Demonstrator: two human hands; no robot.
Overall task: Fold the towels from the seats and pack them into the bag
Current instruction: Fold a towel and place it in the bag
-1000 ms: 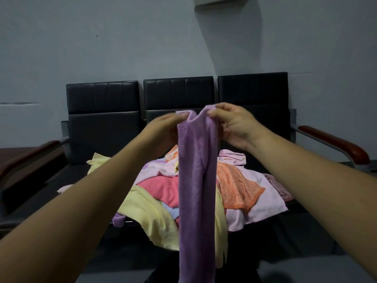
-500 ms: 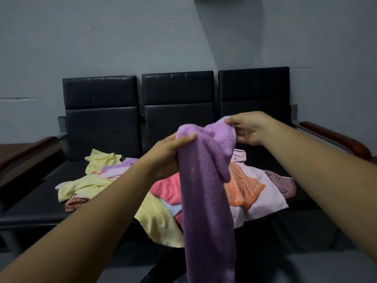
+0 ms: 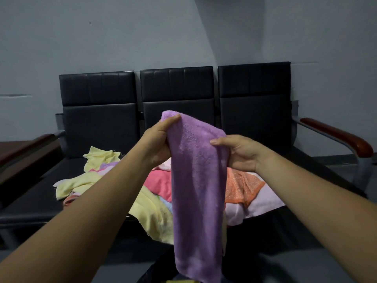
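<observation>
Now my left hand (image 3: 157,144) grips the top corner of the purple towel (image 3: 196,180) and my right hand (image 3: 238,153) pinches its other edge, mid-frame. Behind it loose towels (image 3: 151,211) lie heaped on the black seats (image 3: 98,123), partly hidden by the hanging cloth; I cannot identify the dark shape (image 3: 155,270) cut off at bottom centre

The left arm (image 3: 81,211) and the right arm (image 3: 316,201) are bare from the wrist to the picture's edge. The left hand (image 3: 157,144) and the right hand (image 3: 240,154) are bare too. The right thumb (image 3: 219,142) has a short, plain nail.
</observation>
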